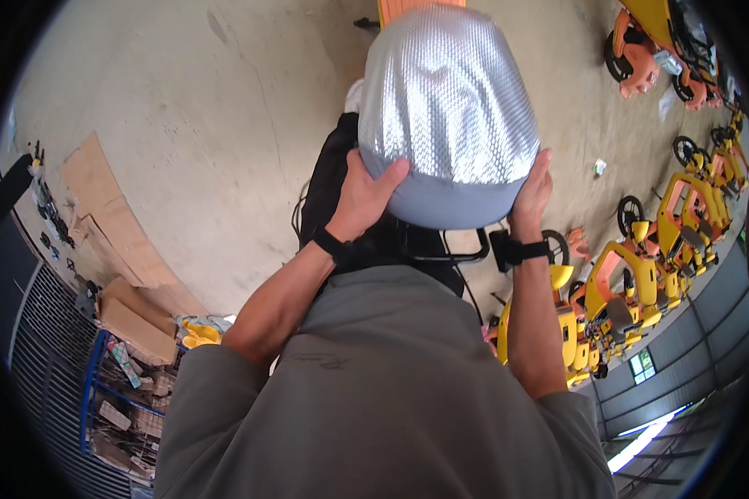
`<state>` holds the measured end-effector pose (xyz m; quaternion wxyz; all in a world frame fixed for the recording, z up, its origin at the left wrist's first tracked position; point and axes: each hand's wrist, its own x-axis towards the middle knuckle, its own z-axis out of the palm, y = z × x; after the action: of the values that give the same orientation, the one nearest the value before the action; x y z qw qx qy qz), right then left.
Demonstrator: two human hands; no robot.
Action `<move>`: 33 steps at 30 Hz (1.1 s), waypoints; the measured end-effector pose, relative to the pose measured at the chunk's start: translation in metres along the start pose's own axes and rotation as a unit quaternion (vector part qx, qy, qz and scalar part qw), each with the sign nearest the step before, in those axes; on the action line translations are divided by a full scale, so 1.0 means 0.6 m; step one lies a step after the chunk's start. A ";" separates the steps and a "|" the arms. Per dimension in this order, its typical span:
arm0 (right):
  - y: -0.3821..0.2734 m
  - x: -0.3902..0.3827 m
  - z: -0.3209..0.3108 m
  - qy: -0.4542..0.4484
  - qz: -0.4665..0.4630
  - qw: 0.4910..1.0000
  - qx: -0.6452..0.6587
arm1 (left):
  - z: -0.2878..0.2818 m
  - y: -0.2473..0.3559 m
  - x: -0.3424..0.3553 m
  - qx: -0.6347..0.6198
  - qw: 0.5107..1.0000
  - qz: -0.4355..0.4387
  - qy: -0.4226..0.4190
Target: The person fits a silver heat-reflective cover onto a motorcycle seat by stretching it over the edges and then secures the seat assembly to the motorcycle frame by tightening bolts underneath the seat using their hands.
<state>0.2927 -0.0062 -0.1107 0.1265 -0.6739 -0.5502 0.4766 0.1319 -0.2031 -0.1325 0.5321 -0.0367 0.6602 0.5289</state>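
Observation:
In front of me is a rounded, dome-like silver cover (453,100) with a textured shiny top and a smooth grey band round its near edge. It looks stretched over something wide, perhaps a seat, which it hides. My left hand (366,195) grips the band at the left, thumb lying on top and fingers out of sight beneath. At the right edge, my right hand (531,195) holds the cover's side, its fingers mostly hidden behind it. Under the near edge shows a black metal tube (470,254). Each wrist wears a black band.
Beyond the cover an orange panel (408,10) shows. Several yellow and orange two-wheelers (612,279) stand along the right, with more orange ones (639,66) at the far right. Flattened cardboard (112,200) lies on the left floor, beside a blue-framed rack (91,391) with boxes.

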 end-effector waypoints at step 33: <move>-0.010 0.104 0.067 -0.138 -0.199 0.916 -0.320 | 0.064 -0.019 0.148 0.371 0.902 0.184 0.119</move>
<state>0.2536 0.0357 -0.1585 -0.0810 -0.4821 -0.8084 0.3280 0.1262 -0.1338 -0.2011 0.3176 0.2226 0.8621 0.3263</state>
